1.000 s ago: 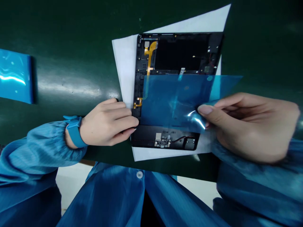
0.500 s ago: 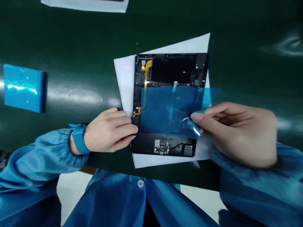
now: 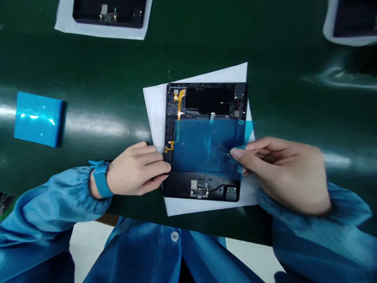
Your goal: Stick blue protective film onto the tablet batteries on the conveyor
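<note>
An open tablet housing [image 3: 218, 96] with black insides and an orange ribbon cable lies on white sheets [image 3: 154, 114] in the middle. Over its centre spreads a clear blue film [image 3: 194, 149]. The film's right edge is pinched between the thumb and fingers of my right hand [image 3: 282, 169]. At the housing's lower left edge, my left hand [image 3: 138, 169] is closed on the rim, fingers curled. A small circuit board [image 3: 199, 190] shows near the housing's bottom edge, below the film.
A stack of blue films [image 3: 38, 122] lies on the green table [image 3: 103, 78] at the left. Another housing [image 3: 108, 15] sits on white sheeting at the top left, and a dark item [image 3: 356, 19] on white at the top right.
My right hand has moved left with the film, which now extends less past the housing's right side. The view has shifted, showing more of the table's far side. My left hand keeps its hold.
</note>
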